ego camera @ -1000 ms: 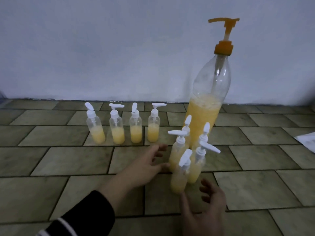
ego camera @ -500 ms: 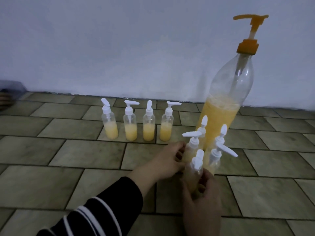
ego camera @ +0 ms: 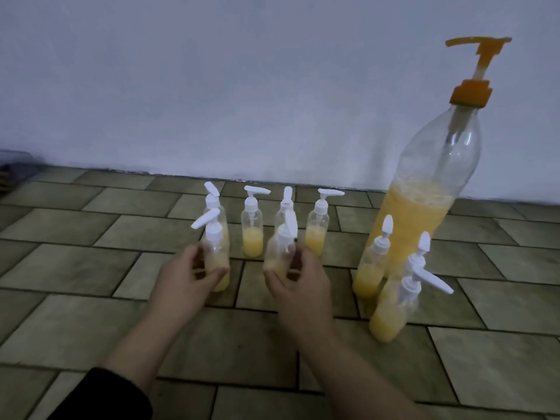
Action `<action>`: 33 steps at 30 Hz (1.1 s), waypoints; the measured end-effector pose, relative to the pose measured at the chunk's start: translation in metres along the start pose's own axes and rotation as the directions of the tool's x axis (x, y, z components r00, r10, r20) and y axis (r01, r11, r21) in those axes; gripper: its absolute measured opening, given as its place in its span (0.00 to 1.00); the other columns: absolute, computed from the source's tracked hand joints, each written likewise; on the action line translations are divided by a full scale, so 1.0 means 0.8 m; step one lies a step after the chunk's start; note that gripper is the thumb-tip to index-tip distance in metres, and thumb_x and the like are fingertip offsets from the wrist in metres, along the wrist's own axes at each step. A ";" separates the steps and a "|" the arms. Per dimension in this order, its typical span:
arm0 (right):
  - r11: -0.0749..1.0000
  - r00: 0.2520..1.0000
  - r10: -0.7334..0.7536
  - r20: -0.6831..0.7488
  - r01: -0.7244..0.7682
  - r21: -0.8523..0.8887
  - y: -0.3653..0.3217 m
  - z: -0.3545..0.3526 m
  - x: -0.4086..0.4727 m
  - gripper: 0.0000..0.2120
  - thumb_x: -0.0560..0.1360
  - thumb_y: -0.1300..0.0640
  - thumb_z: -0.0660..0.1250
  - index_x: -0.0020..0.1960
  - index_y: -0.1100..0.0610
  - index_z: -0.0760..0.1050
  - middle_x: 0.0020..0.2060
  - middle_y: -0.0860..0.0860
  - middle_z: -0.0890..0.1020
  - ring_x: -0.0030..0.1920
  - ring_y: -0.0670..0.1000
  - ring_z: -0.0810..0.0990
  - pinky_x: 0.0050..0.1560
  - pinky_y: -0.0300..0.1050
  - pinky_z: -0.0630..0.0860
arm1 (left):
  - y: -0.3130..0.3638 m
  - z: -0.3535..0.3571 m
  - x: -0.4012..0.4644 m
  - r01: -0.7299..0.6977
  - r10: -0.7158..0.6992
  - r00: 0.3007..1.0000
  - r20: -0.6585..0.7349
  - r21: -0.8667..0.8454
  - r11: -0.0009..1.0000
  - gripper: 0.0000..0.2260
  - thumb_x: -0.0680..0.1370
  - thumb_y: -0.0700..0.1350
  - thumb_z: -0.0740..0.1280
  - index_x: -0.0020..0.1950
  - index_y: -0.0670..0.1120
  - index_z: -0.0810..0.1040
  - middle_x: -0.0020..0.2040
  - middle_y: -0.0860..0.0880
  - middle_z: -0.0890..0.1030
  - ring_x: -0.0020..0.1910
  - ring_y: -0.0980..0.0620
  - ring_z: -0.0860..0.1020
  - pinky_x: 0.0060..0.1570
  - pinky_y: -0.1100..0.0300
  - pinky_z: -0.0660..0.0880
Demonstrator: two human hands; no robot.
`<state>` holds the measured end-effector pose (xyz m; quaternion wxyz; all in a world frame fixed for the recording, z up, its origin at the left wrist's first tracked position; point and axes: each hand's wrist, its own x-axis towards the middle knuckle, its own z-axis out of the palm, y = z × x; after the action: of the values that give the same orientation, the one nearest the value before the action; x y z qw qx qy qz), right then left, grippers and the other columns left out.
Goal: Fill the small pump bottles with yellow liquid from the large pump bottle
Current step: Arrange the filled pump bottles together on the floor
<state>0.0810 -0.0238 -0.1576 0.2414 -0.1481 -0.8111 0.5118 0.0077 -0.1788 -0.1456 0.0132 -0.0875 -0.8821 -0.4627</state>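
Note:
The large clear pump bottle (ego camera: pixel 424 189) with an orange pump stands at the right, about half full of yellow liquid. My left hand (ego camera: pixel 185 283) grips a small white-pump bottle (ego camera: pixel 215 256) holding yellow liquid. My right hand (ego camera: pixel 300 286) grips another small bottle (ego camera: pixel 280 253), tilted a little. Both are held in front of a back row of several small bottles (ego camera: pixel 252 228) by the wall. Three more small bottles (ego camera: pixel 391 304) with yellow liquid stand clustered before the large bottle.
The floor (ego camera: pixel 91 262) is tan stone tile meeting a pale wall (ego camera: pixel 212 86). A dark object (ego camera: pixel 12 171) lies at the far left edge.
Each hand has taken a small bottle from the cluster by the large bottle and carried it left, in front of the back row. The view has swung left too.

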 end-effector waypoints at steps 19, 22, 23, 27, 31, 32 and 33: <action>0.985 0.984 0.128 0.122 -0.112 -0.131 0.005 0.064 0.054 0.23 0.71 0.57 0.72 0.63 0.54 0.70 0.58 0.48 0.76 0.59 0.48 0.73 0.60 0.43 0.72 | -0.009 0.010 0.044 0.054 -0.057 0.997 0.046 0.075 0.996 0.16 0.72 0.42 0.72 0.57 0.42 0.74 0.54 0.46 0.80 0.46 0.54 0.74 0.45 0.60 0.68; 0.979 0.981 0.142 0.134 -0.119 -0.166 0.004 0.061 0.050 0.25 0.71 0.57 0.71 0.65 0.53 0.67 0.61 0.48 0.73 0.62 0.48 0.71 0.59 0.40 0.70 | -0.012 0.015 0.047 0.053 -0.057 0.997 0.059 0.066 0.996 0.15 0.71 0.43 0.72 0.55 0.45 0.74 0.54 0.46 0.81 0.48 0.53 0.75 0.45 0.59 0.68; 0.976 0.981 0.146 0.128 -0.122 -0.180 0.002 0.057 0.046 0.27 0.71 0.57 0.71 0.67 0.53 0.65 0.63 0.48 0.71 0.64 0.48 0.70 0.61 0.40 0.68 | -0.017 0.015 0.051 0.059 -0.063 0.996 0.068 0.056 0.997 0.16 0.71 0.43 0.73 0.56 0.45 0.74 0.54 0.47 0.80 0.48 0.53 0.75 0.45 0.59 0.69; 0.978 0.995 0.077 0.071 -0.061 -0.202 -0.003 0.024 0.001 0.30 0.72 0.56 0.70 0.69 0.47 0.61 0.64 0.43 0.67 0.64 0.41 0.66 0.61 0.33 0.64 | -0.026 0.011 0.033 0.108 -0.106 0.994 0.026 -0.133 0.985 0.28 0.69 0.46 0.74 0.66 0.45 0.69 0.60 0.51 0.75 0.55 0.53 0.76 0.50 0.60 0.72; 0.975 0.987 -0.044 -0.156 0.008 -0.221 0.023 -0.031 -0.062 0.20 0.69 0.57 0.71 0.50 0.37 0.65 0.45 0.39 0.73 0.48 0.39 0.73 0.43 0.29 0.70 | 0.009 0.027 -0.055 -0.121 0.034 0.960 -0.277 -0.303 0.945 0.13 0.75 0.37 0.66 0.51 0.55 0.73 0.47 0.55 0.76 0.43 0.60 0.75 0.37 0.70 0.73; 0.980 0.963 -0.040 -0.267 -0.014 -0.197 0.035 -0.044 -0.072 0.20 0.67 0.60 0.72 0.47 0.40 0.67 0.40 0.42 0.74 0.43 0.43 0.74 0.39 0.31 0.70 | 0.025 0.038 -0.072 -0.168 0.099 0.972 -0.213 -0.339 0.926 0.13 0.75 0.37 0.66 0.48 0.56 0.72 0.45 0.56 0.76 0.42 0.60 0.75 0.36 0.71 0.73; 0.983 0.925 -0.030 -0.379 -0.042 -0.181 0.047 -0.055 -0.081 0.19 0.65 0.62 0.73 0.44 0.43 0.68 0.36 0.46 0.74 0.38 0.46 0.74 0.37 0.33 0.69 | 0.035 0.053 -0.079 -0.216 0.180 0.975 -0.129 -0.361 0.907 0.13 0.75 0.38 0.66 0.48 0.57 0.72 0.45 0.57 0.76 0.43 0.60 0.76 0.38 0.71 0.74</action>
<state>0.1588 -0.0058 -0.1911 0.3776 -0.2688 -0.7926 0.3962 0.0769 -0.1372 -0.1533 0.0842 -0.1559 -0.7630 -0.6216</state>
